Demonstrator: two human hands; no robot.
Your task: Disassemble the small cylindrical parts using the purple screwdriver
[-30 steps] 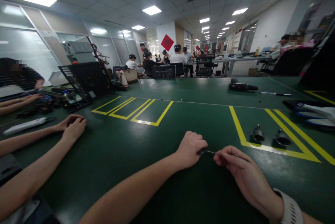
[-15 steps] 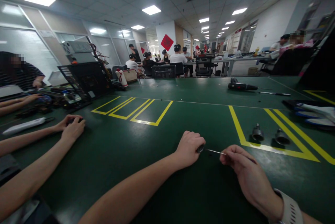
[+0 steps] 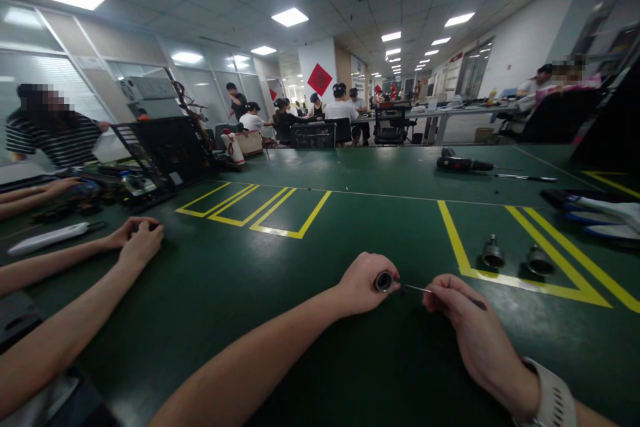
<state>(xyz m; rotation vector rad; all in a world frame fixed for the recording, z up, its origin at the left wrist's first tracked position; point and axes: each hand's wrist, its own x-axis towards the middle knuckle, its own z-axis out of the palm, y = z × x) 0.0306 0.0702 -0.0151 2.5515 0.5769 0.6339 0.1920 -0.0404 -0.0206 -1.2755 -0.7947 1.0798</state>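
My left hand [image 3: 359,286] is closed around a cup-shaped metal fitting [image 3: 383,281], whose round open end faces me. Its other end is hidden by my fingers. A slim screwdriver [image 3: 418,288] sits in my right hand [image 3: 470,320], pinched between thumb and fingers with its thin shaft pointing left at the fitting. Whether the tip touches the fitting I cannot tell. Beyond my right hand, two similar stemmed fittings, a nearer-left one [image 3: 493,254] and a right one [image 3: 540,260], stand inside a yellow taped outline [image 3: 530,286].
On the green table [image 3: 300,300] lie a power drill [image 3: 463,163], a pen [image 3: 525,177] and blue-and-white items [image 3: 607,214] at right. To the left, a co-worker's hands [image 3: 140,240] work near a white tool [image 3: 49,238]. A black frame [image 3: 170,150] stands behind them.
My left hand has turned the fitting so its open end shows more towards me, and has shifted slightly right. My right hand has barely moved. A person in stripes at far left has risen.
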